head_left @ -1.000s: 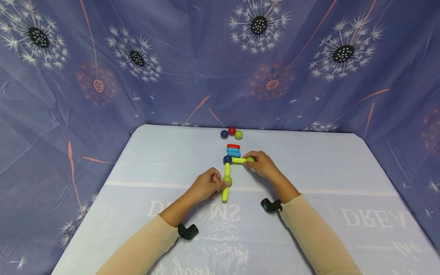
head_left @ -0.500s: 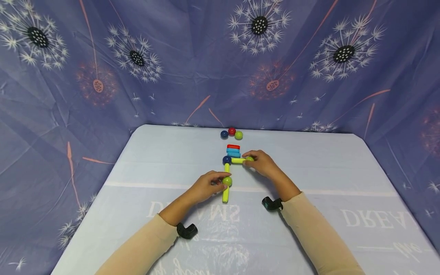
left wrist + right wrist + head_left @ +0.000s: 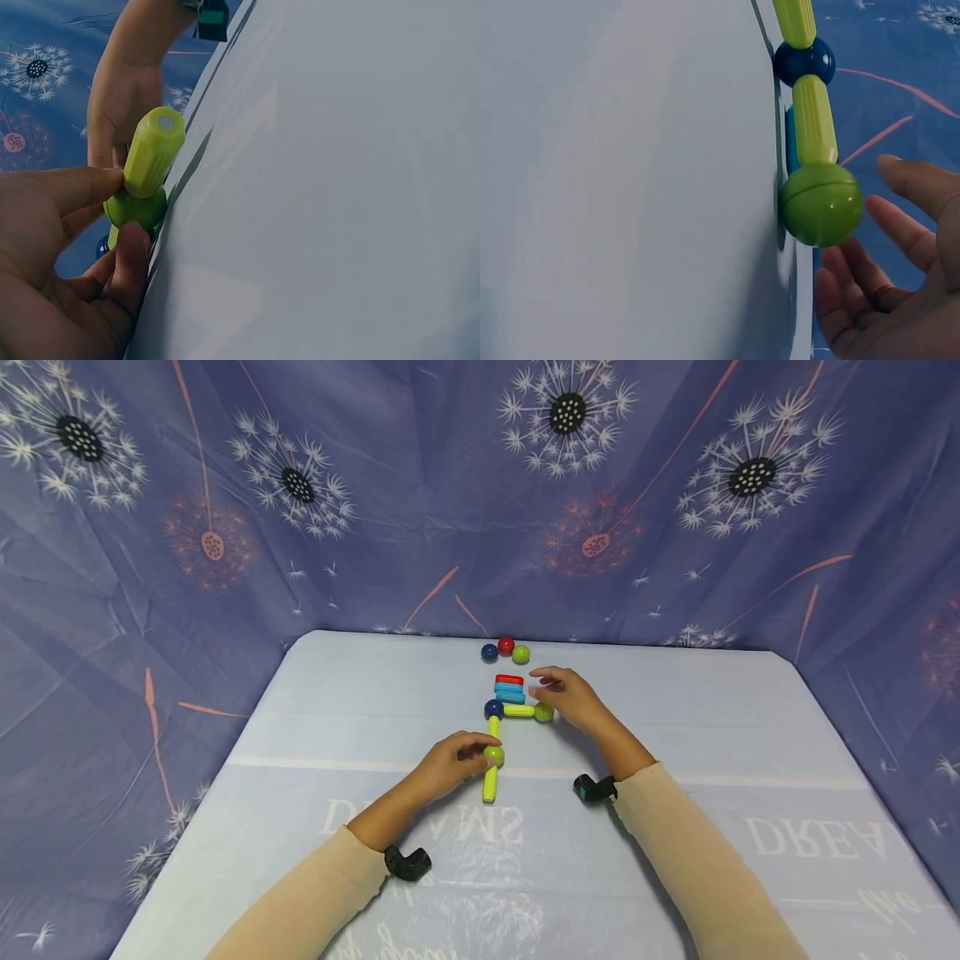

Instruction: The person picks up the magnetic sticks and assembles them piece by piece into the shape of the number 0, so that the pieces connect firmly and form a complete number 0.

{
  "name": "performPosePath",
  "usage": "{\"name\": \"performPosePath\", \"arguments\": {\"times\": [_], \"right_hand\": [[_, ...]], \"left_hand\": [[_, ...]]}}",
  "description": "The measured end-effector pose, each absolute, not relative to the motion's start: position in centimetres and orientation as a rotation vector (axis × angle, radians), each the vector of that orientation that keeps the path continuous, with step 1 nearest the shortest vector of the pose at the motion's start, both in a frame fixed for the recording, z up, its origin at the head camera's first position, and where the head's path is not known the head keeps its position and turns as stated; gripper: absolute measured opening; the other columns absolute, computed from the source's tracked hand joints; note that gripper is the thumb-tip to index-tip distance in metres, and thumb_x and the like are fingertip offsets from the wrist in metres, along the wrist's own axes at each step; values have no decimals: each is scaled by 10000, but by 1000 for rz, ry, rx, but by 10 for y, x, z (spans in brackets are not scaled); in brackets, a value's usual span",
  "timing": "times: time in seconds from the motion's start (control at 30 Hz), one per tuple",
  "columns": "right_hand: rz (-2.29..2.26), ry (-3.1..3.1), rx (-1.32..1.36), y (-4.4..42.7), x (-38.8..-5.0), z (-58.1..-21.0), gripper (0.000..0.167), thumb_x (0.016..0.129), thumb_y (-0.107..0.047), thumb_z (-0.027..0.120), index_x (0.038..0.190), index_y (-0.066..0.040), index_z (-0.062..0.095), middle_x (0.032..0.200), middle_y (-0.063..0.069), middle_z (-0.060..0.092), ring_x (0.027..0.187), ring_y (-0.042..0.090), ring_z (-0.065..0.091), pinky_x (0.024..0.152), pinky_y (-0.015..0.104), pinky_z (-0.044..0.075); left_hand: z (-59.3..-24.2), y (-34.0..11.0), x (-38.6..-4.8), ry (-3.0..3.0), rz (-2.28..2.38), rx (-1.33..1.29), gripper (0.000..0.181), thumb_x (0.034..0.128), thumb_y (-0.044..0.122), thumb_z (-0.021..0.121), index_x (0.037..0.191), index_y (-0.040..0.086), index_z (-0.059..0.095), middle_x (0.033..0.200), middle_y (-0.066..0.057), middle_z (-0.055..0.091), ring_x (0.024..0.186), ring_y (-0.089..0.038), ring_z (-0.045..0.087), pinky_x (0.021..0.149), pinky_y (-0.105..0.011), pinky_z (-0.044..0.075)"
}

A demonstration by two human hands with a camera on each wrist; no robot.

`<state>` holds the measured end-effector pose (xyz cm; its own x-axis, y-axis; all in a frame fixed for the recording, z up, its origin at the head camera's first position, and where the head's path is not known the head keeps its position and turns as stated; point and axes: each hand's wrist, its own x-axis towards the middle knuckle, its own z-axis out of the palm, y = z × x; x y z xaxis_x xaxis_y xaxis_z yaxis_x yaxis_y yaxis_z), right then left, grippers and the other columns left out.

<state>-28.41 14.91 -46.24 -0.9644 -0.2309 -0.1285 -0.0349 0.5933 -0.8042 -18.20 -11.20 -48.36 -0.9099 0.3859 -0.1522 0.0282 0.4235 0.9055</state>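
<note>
Your beige sleeves (image 3: 307,893) reach over a white-covered table (image 3: 675,718), where a jointed L of sticks and balls turns at a dark blue corner ball (image 3: 494,709). Nearest you, on the near side of the corner ball, a yellow-green end stick (image 3: 490,785) points your way. It meets the near green ball (image 3: 492,757), pinched between the thumb and fingers of your left hand (image 3: 450,764), to the near left of the corner ball. A yellow-green middle stick (image 3: 494,727) links the two balls. Right of the corner ball, a yellow-green side stick (image 3: 519,711) runs to the side green ball (image 3: 543,712). Your right hand (image 3: 572,698), farther right of the corner ball, grips nothing; its fingers are spread and gently bent just beside the side green ball, and whether one grazes it cannot be told. Just beyond the corner ball lie two blue sticks (image 3: 511,697), then a red stick (image 3: 509,679). Farther beyond it sit a loose navy ball (image 3: 489,652), a loose green ball (image 3: 521,654) and a red ball (image 3: 506,647), before a dandelion-print cloth (image 3: 420,527).
</note>
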Motion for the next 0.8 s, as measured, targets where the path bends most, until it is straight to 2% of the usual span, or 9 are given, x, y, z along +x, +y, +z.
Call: {"name": "performPosePath", "arguments": {"times": [0.3,0.57,0.8], "right_hand": [[-1419,2542,-156,147,-311,-464,593,977,-338,675,1516,-217,460,1545,119,468,1398,329,477,1132,548,424],[-1374,2563,-89,140,-331,-465,600,972,-342,678,1521,-263,450,1572,106,445,1436,327,447,1130,548,429],[-1295,2613,-161,137,-343,-467,592,978,-313,671,1521,-231,452,1563,131,445,1426,350,460,1119,548,440]], "left_hand": [[-486,-113,-183,2348,1487,374,351,967,261,693,1317,235,680,1132,-45,611,932,-156,566,697,-259,550],[-488,-115,-183,2326,1508,356,329,959,258,702,1287,227,702,1122,-42,607,913,-148,569,693,-240,552],[-490,-114,-185,2299,1547,340,329,944,259,721,1273,244,709,1123,-37,609,915,-162,564,697,-248,549]]}}
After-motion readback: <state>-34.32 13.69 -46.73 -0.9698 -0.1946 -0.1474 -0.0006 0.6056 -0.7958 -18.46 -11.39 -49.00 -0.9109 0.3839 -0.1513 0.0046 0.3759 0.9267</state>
